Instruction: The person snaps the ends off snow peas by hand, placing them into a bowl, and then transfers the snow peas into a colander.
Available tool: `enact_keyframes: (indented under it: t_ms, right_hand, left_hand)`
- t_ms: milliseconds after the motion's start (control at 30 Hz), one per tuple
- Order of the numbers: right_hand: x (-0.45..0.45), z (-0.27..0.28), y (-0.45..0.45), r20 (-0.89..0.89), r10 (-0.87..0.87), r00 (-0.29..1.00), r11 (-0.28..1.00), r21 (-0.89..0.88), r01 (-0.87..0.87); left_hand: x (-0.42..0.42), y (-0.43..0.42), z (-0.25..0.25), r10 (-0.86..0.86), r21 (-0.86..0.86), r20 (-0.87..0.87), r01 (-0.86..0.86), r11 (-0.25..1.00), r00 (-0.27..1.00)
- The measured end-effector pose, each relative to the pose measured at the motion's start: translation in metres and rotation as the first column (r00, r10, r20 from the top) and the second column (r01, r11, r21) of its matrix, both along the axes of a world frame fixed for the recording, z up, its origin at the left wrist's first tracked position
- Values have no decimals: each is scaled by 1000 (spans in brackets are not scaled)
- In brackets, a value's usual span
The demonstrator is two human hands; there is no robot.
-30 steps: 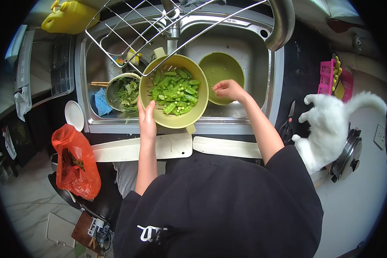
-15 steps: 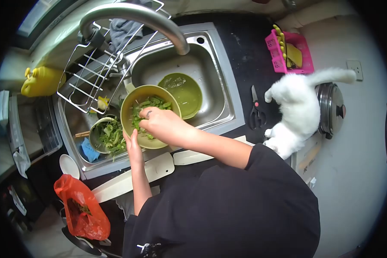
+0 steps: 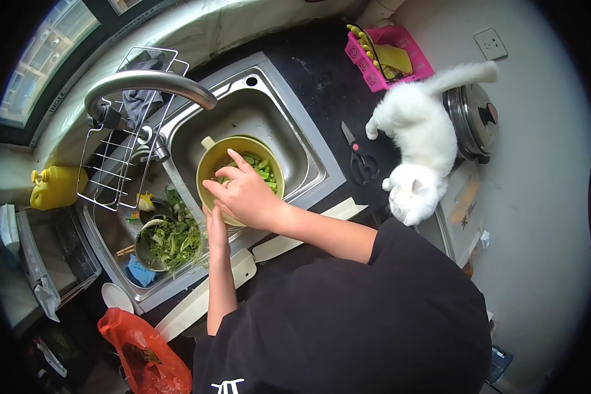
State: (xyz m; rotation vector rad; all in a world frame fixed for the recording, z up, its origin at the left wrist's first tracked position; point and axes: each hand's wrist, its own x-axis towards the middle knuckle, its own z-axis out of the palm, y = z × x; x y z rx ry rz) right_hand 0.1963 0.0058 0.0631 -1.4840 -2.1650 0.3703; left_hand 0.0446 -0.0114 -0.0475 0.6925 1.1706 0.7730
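Note:
A yellow-green colander (image 3: pixel 280 172) with green pea pods (image 3: pixel 264 169) in it is over the right sink basin, covering most of the bowl beneath. My left hand (image 3: pixel 217 230) holds the colander's near-left side. Over the colander's near-left part is my right hand (image 3: pixel 244 195), its fingers spread and nothing seen in them. Left of the colander, leafy green trimmings (image 3: pixel 177 241) fill a small bowl (image 3: pixel 144 248) in the left basin and spill past its rim.
A curved faucet (image 3: pixel 157 81) and wire rack (image 3: pixel 121 167) stand behind the sink. Scissors (image 3: pixel 361 164), a white cat (image 3: pixel 420 138) and a pink basket (image 3: pixel 369 65) are on the right. A red bag (image 3: pixel 141 348) and white dish (image 3: pixel 116 297) lie front left.
The view has turned toward the right. The colander is now over the green bowl instead of beside it. My right hand went into the pods, then rose with its fingers spread.

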Motion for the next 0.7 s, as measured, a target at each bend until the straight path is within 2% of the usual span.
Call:
enact_keyframes:
  t_ms: [67, 100, 133, 200, 233, 267, 333, 367, 400, 467, 500, 533, 633, 700]
  right_hand:
    - [3, -5, 1, 18, 24, 1000, 997, 78, -25]
    - [3, 15, -3, 78, 17, 997, 998, -69, -11]
    - [2, 17, -5, 79, 15, 997, 998, -68, -10]
    - [0, 19, -8, 39, -56, 998, 980, 194, 47]
    - [0, 17, -9, -57, -17, 998, 999, 46, 20]
    - [1, 9, -9, -56, -19, 998, 999, 46, 21]
    - [3, -2, -5, -492, -58, 868, 964, -253, -79]
    - [5, -7, -7, -509, -29, 860, 965, -237, -108]
    - [5, 3, -9, -509, -32, 860, 966, -236, -103]
    - [0, 30, -14, -89, -30, 996, 993, -115, 20]
    - [0, 31, -13, -12, 41, 999, 991, -129, -42]
    - [-4, 35, -14, -47, 17, 999, 1000, -25, -19]
    - [-12, 40, -13, -130, 105, 986, 994, -13, -108]
    - [-18, 46, -18, -138, 107, 985, 994, 32, -104]
  left_hand:
    - [-5, -2, -10, 25, -24, -98, -28, 999, 995]
    - [-6, -3, -7, 40, -55, -73, -45, 998, 996]
    - [-7, -3, -5, 39, -54, -72, -43, 998, 997]
    - [-10, -2, -3, 77, -46, -132, -84, 995, 988]
    - [-15, 1, -13, 54, -32, -120, -58, 998, 991]
    - [-16, 2, -18, 52, -32, -119, -57, 998, 992]
    - [-12, 9, -13, 39, 9, -142, -38, 999, 989]
    - [-9, 12, -20, 61, 34, -82, -59, 998, 995]
    - [-5, 16, -21, 66, 51, -60, -63, 997, 996]
    - [13, 22, -14, 51, 40, -27, -50, 998, 998]
    - [23, 24, -7, 36, 24, -15, -36, 999, 999]
    - [35, 22, 5, 14, -11, -7, -15, 1000, 1000]
    - [68, 17, 39, -36, -117, 28, 39, 992, 999]
    - [92, 15, 49, -67, -135, 49, 73, 988, 997]
